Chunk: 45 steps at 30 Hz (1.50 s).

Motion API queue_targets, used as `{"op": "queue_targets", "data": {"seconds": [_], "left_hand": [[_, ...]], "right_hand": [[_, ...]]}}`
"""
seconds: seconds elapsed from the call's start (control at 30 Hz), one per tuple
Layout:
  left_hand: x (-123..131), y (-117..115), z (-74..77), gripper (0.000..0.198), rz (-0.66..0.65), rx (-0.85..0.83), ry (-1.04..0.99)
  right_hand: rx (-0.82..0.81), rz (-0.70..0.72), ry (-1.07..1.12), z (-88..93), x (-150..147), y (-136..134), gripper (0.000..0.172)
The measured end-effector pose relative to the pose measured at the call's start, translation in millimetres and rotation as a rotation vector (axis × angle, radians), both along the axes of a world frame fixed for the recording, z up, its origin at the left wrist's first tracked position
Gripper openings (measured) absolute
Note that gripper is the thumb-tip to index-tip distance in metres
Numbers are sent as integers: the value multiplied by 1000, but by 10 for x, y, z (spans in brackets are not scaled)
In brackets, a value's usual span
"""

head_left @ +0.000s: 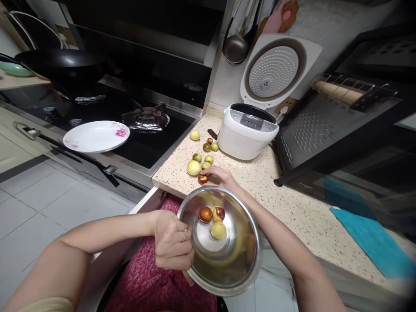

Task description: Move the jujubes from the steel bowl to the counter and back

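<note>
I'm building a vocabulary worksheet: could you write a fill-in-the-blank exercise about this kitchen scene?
The hand gripping the metal bowl is the ____ one.
The fruits inside the metal bowl number ____.
The lid of the rice cooker is not shut but ____.
The flowers on the white plate are coloured ____.

Missing words: left; three; open; pink.

So my left arm [113, 234] is bent at the elbow, left hand [173, 240] curled in a fist-like grip, knuckles up; right forearm [276, 227] angles forward and inward, right hand [224, 177] low, fingers loosely bent.
</note>
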<state>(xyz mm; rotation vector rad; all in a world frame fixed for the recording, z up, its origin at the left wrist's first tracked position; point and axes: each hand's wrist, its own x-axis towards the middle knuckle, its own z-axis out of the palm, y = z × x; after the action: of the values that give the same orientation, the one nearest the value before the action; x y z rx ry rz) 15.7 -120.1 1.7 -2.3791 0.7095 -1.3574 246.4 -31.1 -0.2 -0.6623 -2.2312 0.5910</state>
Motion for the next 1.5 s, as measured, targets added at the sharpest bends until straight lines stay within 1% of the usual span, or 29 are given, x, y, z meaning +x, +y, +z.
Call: {"op": "queue_targets", "data": {"seconds": [0.07, 0.13, 0.23, 0.4, 0.47, 0.53, 0.6, 0.63, 0.7, 0.77, 0.83, 0.9, 1.03, 1.17, 1.2, 1.23, 1.27, 1.3, 1.33, 1.4, 1.47, 1.5], "left_hand": [[5, 4, 19, 55, 20, 9, -50], [-1, 17, 23, 54, 42, 8, -69], [-12, 57, 30, 53, 84, 7, -40], [-35, 169, 43, 49, 119, 25, 1], [-58, 213, 27, 46, 124, -16, 40], [-84, 245, 4, 44, 116, -120, 77], [-99, 267, -8, 43, 116, -187, 83], [-102, 275, -5, 43, 125, -179, 76], [-99, 290, 19, 42, 155, -110, 58], [-90, 307, 56, 40, 174, -65, 53], [-80, 324, 88, 36, 190, -77, 74], [-67, 335, 103, 30, 213, -86, 100], [-29, 346, 78, 24, 248, -133, 134], [-41, 403, 7, 19, 248, -302, 200], [-60, 430, -14, 23, 244, -358, 204], [-82, 462, -36, 31, 240, -420, 187], [-105, 497, -58, 38, 243, -488, 140], [-125, 533, -77, 42, 259, -563, 65], [-140, 568, -93, 41, 289, -646, -25], [-151, 631, -112, 34, 387, -832, -201], [-142, 677, -112, 30, 507, -1015, -293], [-135, 692, -106, 31, 556, -1085, -297]], "right_hand": [[-18, 13, 9, -13, -3, 10, 30], [-26, 17, 14, 12, 21, 18, 28], [3, -17, 27, 100, 112, 28, 28], [86, -74, 35, 255, 335, 43, 29], [107, -101, 34, 313, 410, 43, 28], [104, -143, 56, 378, 460, 29, 28], [48, -171, 96, 453, 483, -6, 32], [-1, -165, 113, 494, 483, -33, 35], [-103, -94, 123, 576, 464, -102, 37], [-167, 39, 94, 652, 422, -183, 34], [-199, 182, 37, 708, 368, -260, 31], [-241, 294, -25, 733, 313, -323, 30], [-317, 406, -126, 709, 229, -393, 30], [-311, 447, -200, 676, 190, -416, 28], [-302, 442, -215, 674, 185, -420, 27], [-293, 434, -231, 674, 182, -424, 26], [-284, 426, -245, 675, 180, -426, 26], [-276, 418, -258, 675, 178, -428, 26], [-269, 415, -268, 673, 177, -429, 26], [-260, 414, -287, 664, 175, -428, 25], [-252, 415, -299, 647, 177, -426, 25], [-249, 413, -309, 637, 178, -427, 25]]}}
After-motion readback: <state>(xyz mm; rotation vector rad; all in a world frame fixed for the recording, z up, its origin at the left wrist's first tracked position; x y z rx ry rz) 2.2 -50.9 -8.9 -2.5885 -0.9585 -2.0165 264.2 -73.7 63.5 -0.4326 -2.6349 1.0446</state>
